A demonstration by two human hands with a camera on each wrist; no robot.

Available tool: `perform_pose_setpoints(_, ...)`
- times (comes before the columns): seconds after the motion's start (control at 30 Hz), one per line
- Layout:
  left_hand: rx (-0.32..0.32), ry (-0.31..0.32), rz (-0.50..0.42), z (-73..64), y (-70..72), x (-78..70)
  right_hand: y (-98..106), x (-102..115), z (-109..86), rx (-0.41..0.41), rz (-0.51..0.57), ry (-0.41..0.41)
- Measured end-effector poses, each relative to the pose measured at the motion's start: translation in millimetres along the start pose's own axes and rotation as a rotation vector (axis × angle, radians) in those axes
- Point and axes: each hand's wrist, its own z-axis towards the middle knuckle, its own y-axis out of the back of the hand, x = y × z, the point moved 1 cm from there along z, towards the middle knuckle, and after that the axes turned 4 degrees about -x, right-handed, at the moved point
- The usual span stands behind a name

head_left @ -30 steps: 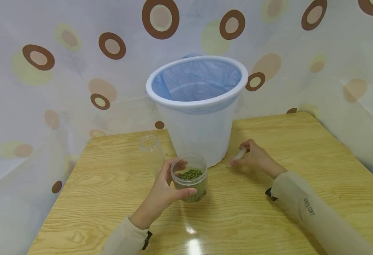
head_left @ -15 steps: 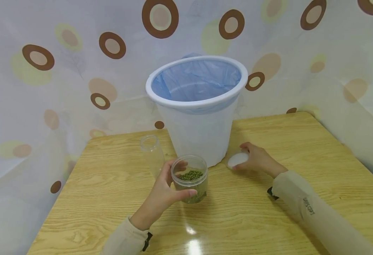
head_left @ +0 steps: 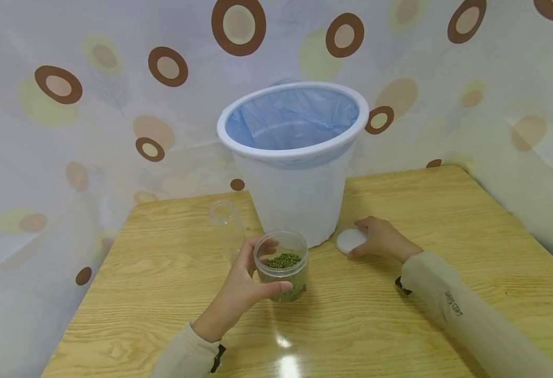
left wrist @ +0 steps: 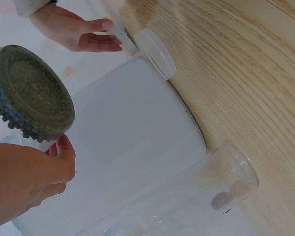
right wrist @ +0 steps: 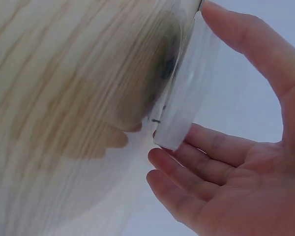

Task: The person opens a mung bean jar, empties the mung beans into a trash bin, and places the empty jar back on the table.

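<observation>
My left hand (head_left: 240,291) grips a clear round jar (head_left: 295,289), thumb in front and fingers behind it. Green mung beans (head_left: 283,260) fill its lower part, and its top is uncovered. The left wrist view shows the bean-filled jar (left wrist: 39,93) from its base side. At the foot of the bin, my right hand (head_left: 385,240) holds a whitish round lid (head_left: 351,240) by its edge, low at the tabletop. In the right wrist view, the thumb meets one side of the lid (right wrist: 187,88) and the fingertips meet the opposite side.
A white bin (head_left: 295,199) with a blue bag liner (head_left: 300,115) stands behind both hands. Left of it is a tall clear cylindrical container (head_left: 226,231) with an open top. The glossy wooden table (head_left: 163,315) ends at a patterned wall covering (head_left: 115,105).
The right hand has lowered and tipped the lid from nearly edge-on to nearly flat against the table. The left hand and the jar have stayed in place.
</observation>
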Motion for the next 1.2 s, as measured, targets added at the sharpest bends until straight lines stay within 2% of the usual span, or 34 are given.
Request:
perform_pose_setpoints(0.47,-0.01,0.01,-0.016,-2.8,0.6,-4.4,-1,0,-1.0,0.021,-0.047,0.028)
perform_pose_setpoints(0.77,-0.002,-0.019,0.004,-4.3,5.7,-12.8,-1,2,-3.6,0.028,-0.064,0.044)
perform_pose_setpoints(0.93,0.02,-0.022,0.03,-6.4,9.3,-20.7,3,5,-7.8,0.052,-0.111,0.06)
perform_pose_setpoints(1.07,0.058,-0.03,0.085,-5.8,12.6,-27.8,11,6,-9.0,0.06,-0.159,0.057)
perform_pose_setpoints(1.2,0.095,-0.048,0.133,-4.3,16.8,-37.7,24,8,-8.1,0.045,-0.091,0.022)
